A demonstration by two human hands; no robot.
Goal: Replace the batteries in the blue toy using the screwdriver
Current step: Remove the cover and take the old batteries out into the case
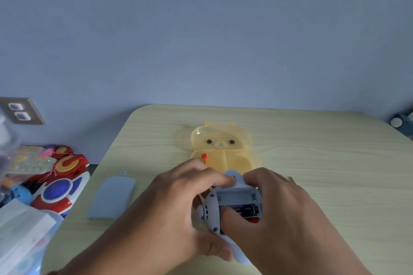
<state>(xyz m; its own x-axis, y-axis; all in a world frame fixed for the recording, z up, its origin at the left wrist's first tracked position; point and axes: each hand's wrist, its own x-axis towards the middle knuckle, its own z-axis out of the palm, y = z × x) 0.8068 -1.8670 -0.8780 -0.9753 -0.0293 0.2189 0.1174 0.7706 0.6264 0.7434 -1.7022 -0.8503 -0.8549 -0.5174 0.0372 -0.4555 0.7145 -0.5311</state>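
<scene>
My left fingers (214, 179) curl over the far end of the toy (237, 196), and the thumb hooks under its near end, so the left hand (178, 203) grips the toy firmly. The right hand (274, 214) holds it from the other side: its fingers wrap the toy's right flank, and the thumb presses down into the open compartment, onto a battery (247, 209). A dark battery with a purple label lies in the near part of that bay; the far part of the bay looks bare.

The toy sits back-side up between both hands, close to the near edge of the surface (324, 163), about midway along it. Whether it touches the surface I cannot tell, since my hands hide its underside.

Just beyond the hands lies a yellow bear-shaped box (223, 147), flat, toward the far edge. An orange tip (205, 158) pokes out at the box's left side, possibly the screwdriver; my left hand covers the rest.

The blue cover (112, 196) lies flat near the left edge, well apart from the toy. Off the left edge I see a heap of red and blue toys (60, 185), and a socket (20, 110) on the wall.
</scene>
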